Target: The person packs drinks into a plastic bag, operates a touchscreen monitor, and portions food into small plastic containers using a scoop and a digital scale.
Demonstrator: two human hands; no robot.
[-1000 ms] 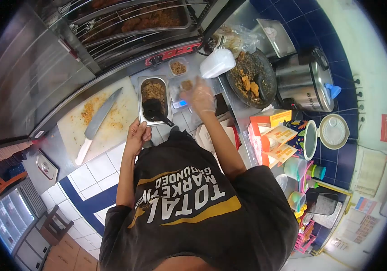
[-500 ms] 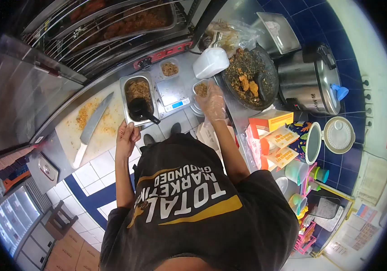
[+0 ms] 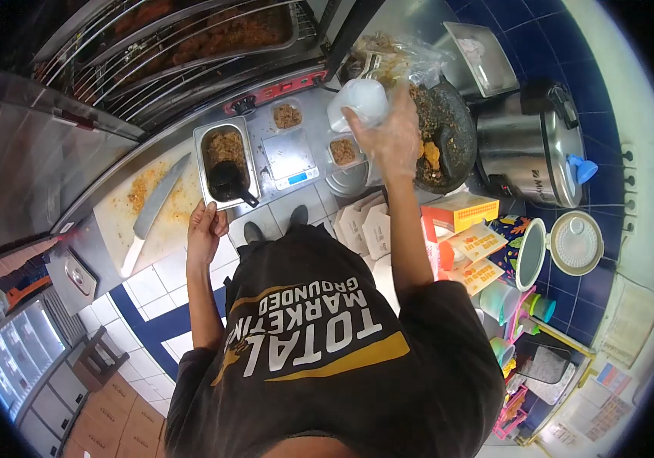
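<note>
My left hand (image 3: pixel 207 229) pinches the near rim of a metal pan (image 3: pixel 247 177) of minced brown food. A black scoop (image 3: pixel 227 182) rests in the pan. My gloved right hand (image 3: pixel 395 141), slightly blurred, is spread beside stacked white containers (image 3: pixel 363 104); its thumb overlaps their near side. Left of that hand, a small clear tub of brown food (image 3: pixel 343 151) stands on the counter. Another filled tub (image 3: pixel 287 116) is behind the kitchen scale (image 3: pixel 289 156), whose plate is bare.
A knife (image 3: pixel 160 200) lies on the cutting board (image 3: pixel 117 221) at left. To the right are a dark stone mortar (image 3: pixel 460 137), a large steel cooker (image 3: pixel 521 156) and orange boxes (image 3: pixel 460 211). Flat round lids (image 3: pixel 348 180) and folded cartons (image 3: pixel 365 229) are near the counter's front edge.
My right hand has let go of the second small tub, now standing right of the scale, and moved up and right to the white containers. My left hand stays at the pan's rim.
</note>
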